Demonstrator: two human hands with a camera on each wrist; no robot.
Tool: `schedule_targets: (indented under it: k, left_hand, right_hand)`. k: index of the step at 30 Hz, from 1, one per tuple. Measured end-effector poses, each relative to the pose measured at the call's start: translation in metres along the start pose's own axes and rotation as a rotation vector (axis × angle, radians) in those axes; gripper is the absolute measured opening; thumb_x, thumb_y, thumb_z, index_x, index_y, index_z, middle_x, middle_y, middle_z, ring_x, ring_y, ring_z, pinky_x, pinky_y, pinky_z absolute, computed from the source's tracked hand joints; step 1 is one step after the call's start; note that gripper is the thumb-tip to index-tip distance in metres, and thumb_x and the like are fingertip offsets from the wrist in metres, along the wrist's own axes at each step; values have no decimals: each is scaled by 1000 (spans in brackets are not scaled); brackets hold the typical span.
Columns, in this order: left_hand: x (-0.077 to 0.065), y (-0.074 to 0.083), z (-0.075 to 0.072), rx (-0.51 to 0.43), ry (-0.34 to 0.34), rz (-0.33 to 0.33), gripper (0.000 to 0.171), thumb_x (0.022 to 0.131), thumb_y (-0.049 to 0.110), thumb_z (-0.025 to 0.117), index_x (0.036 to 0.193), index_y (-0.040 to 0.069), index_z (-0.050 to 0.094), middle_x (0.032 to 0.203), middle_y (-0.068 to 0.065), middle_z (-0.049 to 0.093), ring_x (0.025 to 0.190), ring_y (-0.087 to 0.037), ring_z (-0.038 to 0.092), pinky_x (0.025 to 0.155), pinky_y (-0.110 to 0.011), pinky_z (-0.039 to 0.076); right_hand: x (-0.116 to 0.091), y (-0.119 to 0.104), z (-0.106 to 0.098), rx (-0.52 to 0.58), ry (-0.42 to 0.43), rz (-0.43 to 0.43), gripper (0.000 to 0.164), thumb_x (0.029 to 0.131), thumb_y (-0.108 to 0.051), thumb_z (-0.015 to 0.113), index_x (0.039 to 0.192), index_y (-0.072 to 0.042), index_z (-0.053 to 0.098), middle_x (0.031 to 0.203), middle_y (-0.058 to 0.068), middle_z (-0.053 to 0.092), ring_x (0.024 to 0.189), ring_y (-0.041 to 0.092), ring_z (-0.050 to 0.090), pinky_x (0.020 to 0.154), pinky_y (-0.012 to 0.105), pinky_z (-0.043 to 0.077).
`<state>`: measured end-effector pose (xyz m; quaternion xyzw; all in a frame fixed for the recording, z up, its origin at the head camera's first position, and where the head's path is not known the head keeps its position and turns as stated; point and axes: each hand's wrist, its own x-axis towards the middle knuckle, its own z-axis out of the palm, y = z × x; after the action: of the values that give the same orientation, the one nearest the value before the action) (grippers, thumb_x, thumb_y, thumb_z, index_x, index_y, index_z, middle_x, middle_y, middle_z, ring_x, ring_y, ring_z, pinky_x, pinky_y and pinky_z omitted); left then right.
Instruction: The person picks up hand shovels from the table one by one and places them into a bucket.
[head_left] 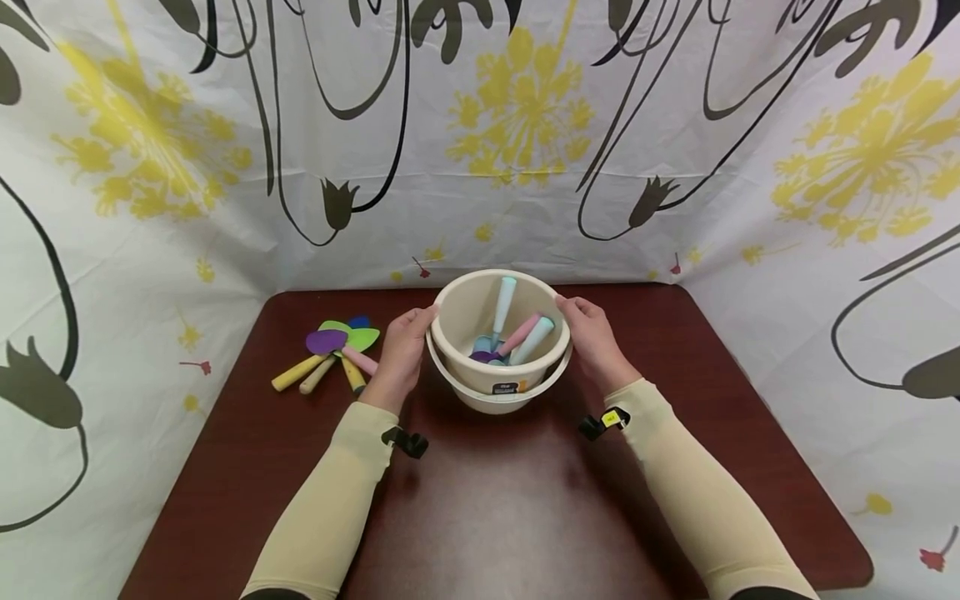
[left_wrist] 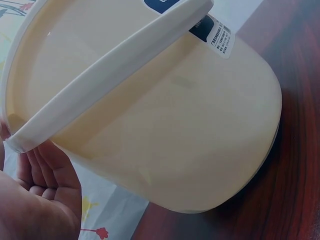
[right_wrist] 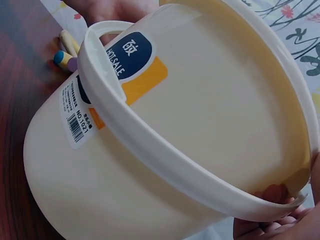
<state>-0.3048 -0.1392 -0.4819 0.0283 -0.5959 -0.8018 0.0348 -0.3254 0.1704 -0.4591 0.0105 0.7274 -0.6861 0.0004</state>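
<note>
A cream plastic bucket [head_left: 467, 312] is between my two hands at the back middle of the table, its mouth tilted toward me. My left hand [head_left: 405, 346] grips its rim on the left side. On the opposite side my right hand [head_left: 592, 333] holds the rim, fingertips by the end of the handle in the right wrist view. The white handle [right_wrist: 150, 145] hangs down across the bucket's labelled front. Inside lie several small shovels, among them one with a pale mint handle [head_left: 504, 304] and one with a pink handle [head_left: 519, 335]; their blades are partly hidden.
Left of the bucket, more small shovels lie in a pile: a purple blade [head_left: 326, 341], a green blade [head_left: 363, 339] and a yellow handle [head_left: 298, 372] show. The dark red table [head_left: 480, 500] meets a flower-patterned curtain [head_left: 420, 208] at its back and sides.
</note>
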Motion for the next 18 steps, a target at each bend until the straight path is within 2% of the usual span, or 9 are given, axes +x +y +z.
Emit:
schedule_targets:
  k: [6, 10, 18]
  left_hand:
    - [0, 0, 0, 2, -1, 9, 34, 109, 29, 72, 81, 11, 66, 75, 1, 60, 77, -13, 58, 71, -23, 49]
    - [0, 1, 0, 23, -2, 15, 34, 109, 30, 72, 81, 12, 67, 76, 1, 61, 80, -14, 58, 74, -24, 49]
    - [0, 4, -2, 93, 14, 7, 35, 108, 34, 73, 83, 11, 66, 79, 1, 61, 87, -16, 58, 85, -27, 47]
  right_hand:
    - [0, 4, 2, 53, 7, -8, 48, 113, -41, 61, 123, 6, 66, 106, 11, 69, 86, 10, 73, 75, 25, 62]
    - [0, 4, 3, 85, 20, -1, 44, 113, -41, 62, 120, 2, 66, 110, 12, 68, 88, 11, 74, 77, 27, 63]
    - [0, 4, 6, 147, 52, 26, 38, 111, -36, 65, 117, 1, 69, 112, 11, 68, 89, 12, 73, 76, 25, 63]
